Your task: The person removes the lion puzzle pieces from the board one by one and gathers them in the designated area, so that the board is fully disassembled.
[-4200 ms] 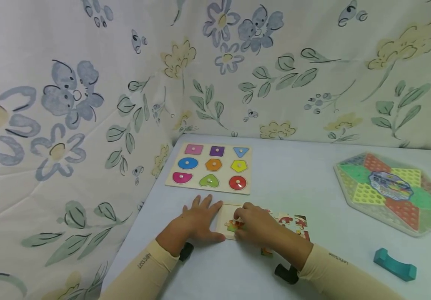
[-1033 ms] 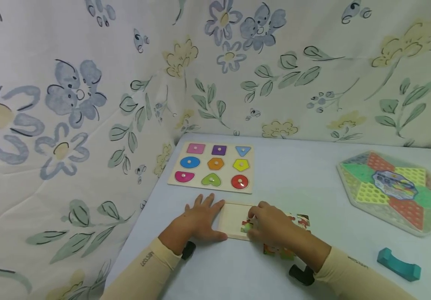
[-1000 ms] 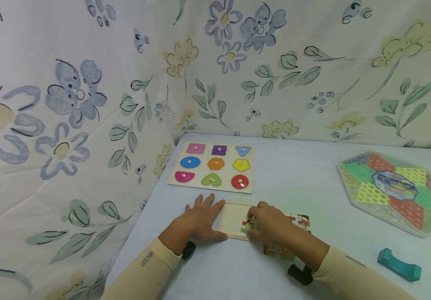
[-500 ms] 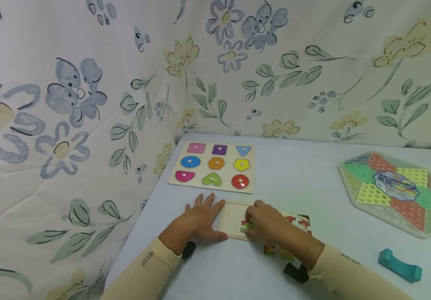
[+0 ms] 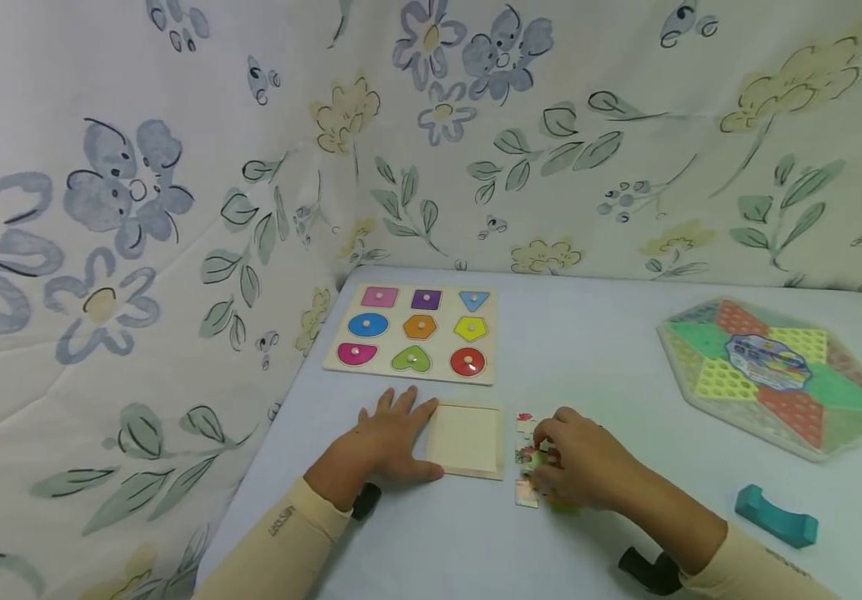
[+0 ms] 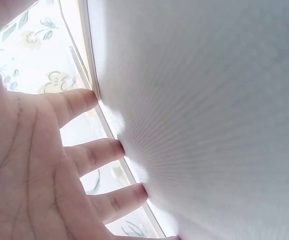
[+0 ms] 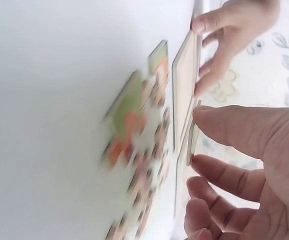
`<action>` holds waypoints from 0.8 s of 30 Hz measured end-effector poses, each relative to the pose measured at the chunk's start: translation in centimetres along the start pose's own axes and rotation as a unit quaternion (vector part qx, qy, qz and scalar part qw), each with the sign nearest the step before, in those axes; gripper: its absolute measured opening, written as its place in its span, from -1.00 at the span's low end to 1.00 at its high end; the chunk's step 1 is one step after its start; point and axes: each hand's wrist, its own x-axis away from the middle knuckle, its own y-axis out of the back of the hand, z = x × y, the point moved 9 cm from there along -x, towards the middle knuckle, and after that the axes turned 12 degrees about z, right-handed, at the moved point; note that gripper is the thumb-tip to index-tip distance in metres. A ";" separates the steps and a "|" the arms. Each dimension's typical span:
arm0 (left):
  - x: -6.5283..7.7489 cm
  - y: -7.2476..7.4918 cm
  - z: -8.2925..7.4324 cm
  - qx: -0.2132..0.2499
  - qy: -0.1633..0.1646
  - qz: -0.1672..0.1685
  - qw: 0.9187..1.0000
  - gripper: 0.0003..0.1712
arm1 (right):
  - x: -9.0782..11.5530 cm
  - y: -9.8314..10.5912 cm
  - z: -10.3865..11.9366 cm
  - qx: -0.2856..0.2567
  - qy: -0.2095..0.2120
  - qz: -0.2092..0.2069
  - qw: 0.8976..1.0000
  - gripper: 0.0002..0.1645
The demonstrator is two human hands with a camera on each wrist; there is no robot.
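Observation:
My left hand (image 5: 384, 443) lies with fingers spread at the left side of a small square wooden puzzle tray (image 5: 464, 440), thumb and index fingertips at its edge. The tray's pale floor shows bare. To its right, my right hand (image 5: 584, 460) hovers over loose jigsaw pieces (image 5: 526, 493) with green, orange and red print. In the right wrist view, its thumb and index finger pinch a thin jigsaw piece (image 7: 193, 137), seen edge-on, while the other fingers curl below. Several loose pieces (image 7: 127, 117) lie on the table there, partly blurred. In the head view my right hand covers some of them.
A wooden shape board (image 5: 412, 333) with coloured knobbed shapes lies behind the tray. A hexagonal Chinese checkers board (image 5: 772, 375) is at the right, and a teal arched block (image 5: 776, 517) sits nearer. A floral curtain (image 5: 551, 142) borders the back and left.
My right hand has lifted a piece out of the tray and moved right with it, over the loose pieces. The tray floor is now bare. My left hand stays at the tray's edge.

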 end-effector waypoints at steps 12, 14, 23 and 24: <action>0.3 0.0 1.7 0.005 0.001 -0.006 1.000 0.20 | 3.5 -1.2 -4.0 -0.006 -0.022 0.029 0.999 -0.62; 0.3 0.0 1.9 0.006 0.001 -0.007 1.000 0.20 | 3.6 -1.5 -4.3 -0.009 -0.027 0.039 0.999 -0.61; 0.4 0.0 2.5 0.013 0.004 -0.009 1.000 0.21 | 3.3 -2.3 -4.9 -0.017 -0.036 0.055 0.998 -0.60; 0.3 0.0 2.5 0.013 0.003 -0.010 1.000 0.21 | 3.2 -2.4 -4.9 -0.018 -0.038 0.057 0.998 -0.59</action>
